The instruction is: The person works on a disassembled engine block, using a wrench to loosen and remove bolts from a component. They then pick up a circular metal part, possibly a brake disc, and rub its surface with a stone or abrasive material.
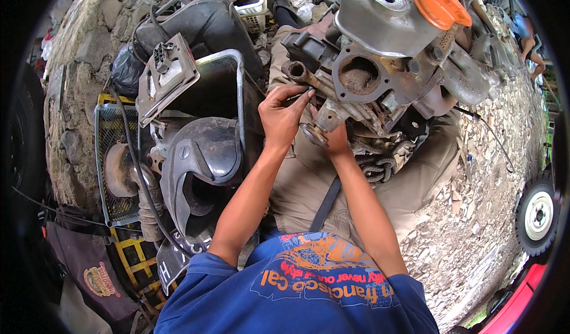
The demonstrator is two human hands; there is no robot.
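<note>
My left hand is closed in a pinch, thumb and fingertips together beside a metal pipe stub on a greasy engine assembly. A thin dark piece shows at the fingertips, too small to name. My right hand reaches up under the assembly, next to a metal fitting with a round end; its fingers are mostly hidden behind that fitting. Above both hands, a flanged port with a rusty bore faces up. The assembly rests over my lap, with a rounded metal housing on its far side.
On the left stand a dark helmet-like shell, a metal frame tube, and a yellow and grey crate with a rusty pipe. A white basket is at the back. Right lie an orange dish, gravel ground and a small wheel.
</note>
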